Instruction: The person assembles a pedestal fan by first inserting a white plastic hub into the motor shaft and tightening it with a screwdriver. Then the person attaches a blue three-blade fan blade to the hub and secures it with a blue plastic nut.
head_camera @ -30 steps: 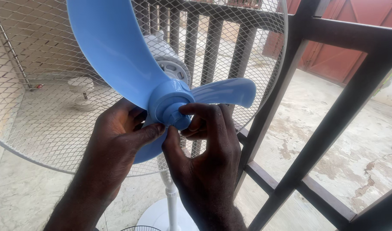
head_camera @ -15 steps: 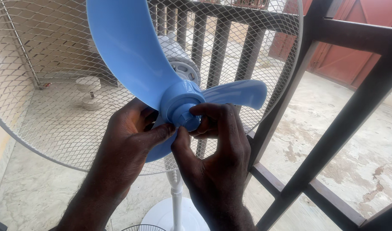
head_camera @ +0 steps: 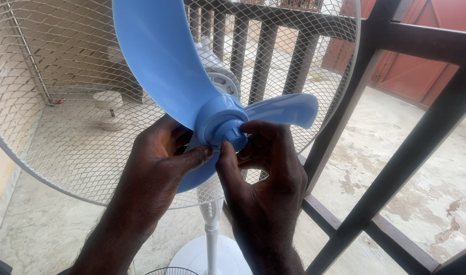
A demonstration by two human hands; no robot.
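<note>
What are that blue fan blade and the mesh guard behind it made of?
The blue three-lobed fan blade looks like moulded plastic: smooth, uniform colour, soft sheen. The white diamond-mesh guard seems to be painted or coated metal wire, judging by its thin stiff strands and rim.

Smooth plastic blade [head_camera: 161, 61], seemingly metal mesh [head_camera: 65, 127].

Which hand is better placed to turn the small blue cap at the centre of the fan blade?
The right hand, probably: its thumb and fingers pinch the blue cap. The left hand grips the lower blade near the hub, so it seems placed to steady it.
</note>
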